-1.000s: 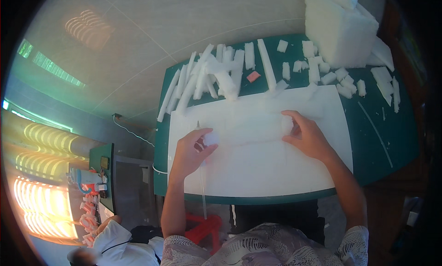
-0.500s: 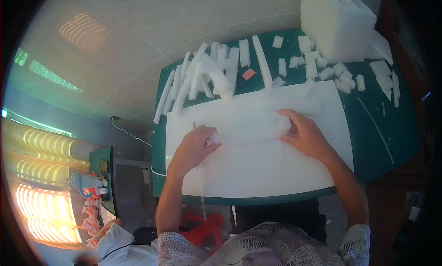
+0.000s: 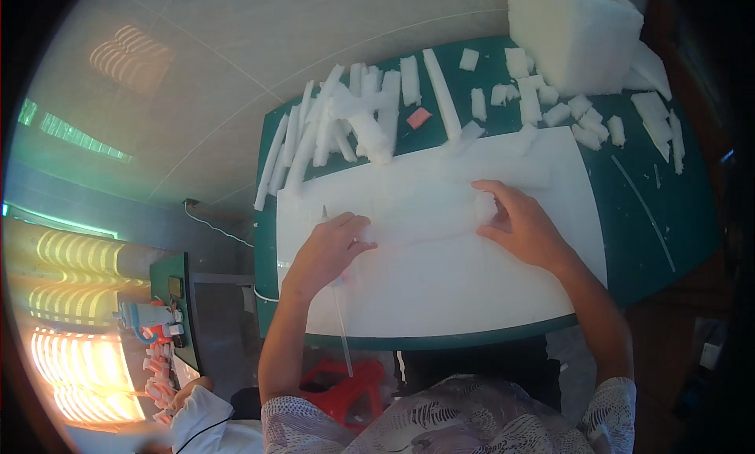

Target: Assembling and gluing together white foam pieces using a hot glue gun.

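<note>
Over the white sheet [image 3: 440, 297], my left hand [image 3: 324, 251] curls its fingers and thumb around the left end of a white fluffy roll. My right hand [image 3: 525, 227] grips the other end of this wadding roll [image 3: 485, 209] between thumb and fingers. White on white, the roll's middle barely stands out; a faint lower edge runs between my hands. A thin dark pointed tip [image 3: 324, 212] shows just beyond my left hand, and a clear narrow rod [image 3: 343, 332] extends below it past the table's front edge. My hand covers whatever lies between these two.
Long white wadding strips [image 3: 318, 128] are heaped at the table's back left. Smaller white pieces [image 3: 582, 112] and a pink block [image 3: 419, 117] lie further right. A large white block [image 3: 574, 41] stands at the back right. Below is a red stool [image 3: 346, 387]; another person [image 3: 208, 419] sits left.
The view has shifted slightly, so the table appears a little further left and higher. Both hands keep their hold on the white roll, almost in place.
</note>
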The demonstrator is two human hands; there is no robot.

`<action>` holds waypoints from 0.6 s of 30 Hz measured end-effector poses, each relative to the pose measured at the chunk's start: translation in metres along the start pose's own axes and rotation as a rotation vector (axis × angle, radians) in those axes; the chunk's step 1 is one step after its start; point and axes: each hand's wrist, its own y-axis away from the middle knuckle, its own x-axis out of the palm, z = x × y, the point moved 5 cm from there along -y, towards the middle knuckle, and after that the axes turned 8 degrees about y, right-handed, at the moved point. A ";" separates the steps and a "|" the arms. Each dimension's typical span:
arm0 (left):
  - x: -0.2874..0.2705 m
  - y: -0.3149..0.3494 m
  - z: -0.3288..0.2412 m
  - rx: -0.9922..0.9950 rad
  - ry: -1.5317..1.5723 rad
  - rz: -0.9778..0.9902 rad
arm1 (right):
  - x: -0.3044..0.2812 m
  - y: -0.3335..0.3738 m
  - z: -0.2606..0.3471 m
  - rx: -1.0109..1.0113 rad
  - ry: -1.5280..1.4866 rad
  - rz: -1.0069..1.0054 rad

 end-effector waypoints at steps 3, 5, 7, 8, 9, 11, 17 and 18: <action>0.000 -0.001 0.001 0.016 -0.005 0.001 | 0.002 0.000 -0.003 -0.026 0.006 -0.035; 0.000 -0.001 0.002 0.020 -0.007 -0.005 | 0.003 0.000 -0.003 -0.064 0.013 -0.070; 0.000 0.000 0.002 -0.009 0.004 0.008 | 0.003 0.000 -0.003 -0.074 0.008 -0.069; 0.000 0.000 0.002 -0.010 0.004 0.007 | 0.003 0.000 -0.003 -0.075 0.008 -0.069; 0.000 0.001 0.003 -0.001 0.006 0.001 | 0.003 -0.001 -0.003 -0.057 -0.007 -0.058; -0.001 0.002 0.001 0.010 0.007 -0.010 | 0.002 -0.001 -0.003 -0.043 -0.020 -0.051; -0.006 0.010 -0.011 -0.027 -0.016 0.013 | 0.002 0.000 -0.004 -0.046 0.001 -0.057; -0.008 0.011 -0.013 -0.091 0.032 0.047 | 0.002 0.000 -0.003 -0.044 0.011 -0.035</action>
